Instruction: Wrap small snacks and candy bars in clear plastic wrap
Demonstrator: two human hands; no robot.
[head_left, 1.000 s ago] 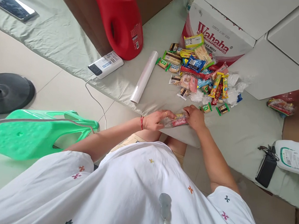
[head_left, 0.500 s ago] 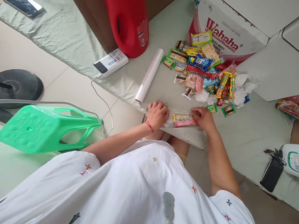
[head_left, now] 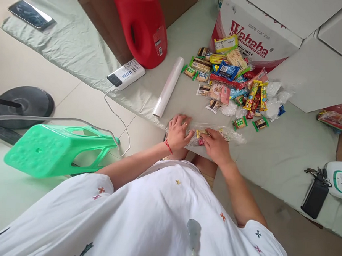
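Observation:
My left hand (head_left: 178,132) rests palm down at the left end of a clear plastic wrap (head_left: 236,137), fingers apart and thumb toward the packet. Inside the wrap lies a yellow and pink snack packet (head_left: 199,135), partly covered. My right hand (head_left: 216,146) lies over the packet and film with its fingers stretched out to the left, touching them from above. It hides much of the packet. A roll of plastic film (head_left: 169,87) lies beyond my left hand. Past my right hand is a pile of wrapped snacks (head_left: 226,79).
A Wahaha carton (head_left: 252,44) stands behind the snacks. A red jug (head_left: 147,31) and a white power bank (head_left: 126,74) with a cable are at the back left. A green stool (head_left: 43,150) lies tipped at left. Keys with a black case (head_left: 315,198) lie at right.
My right hand has moved left from the packet's right end onto its middle. Clear film now covers the packet and spreads out to the right. My left hand's fingers have spread a little.

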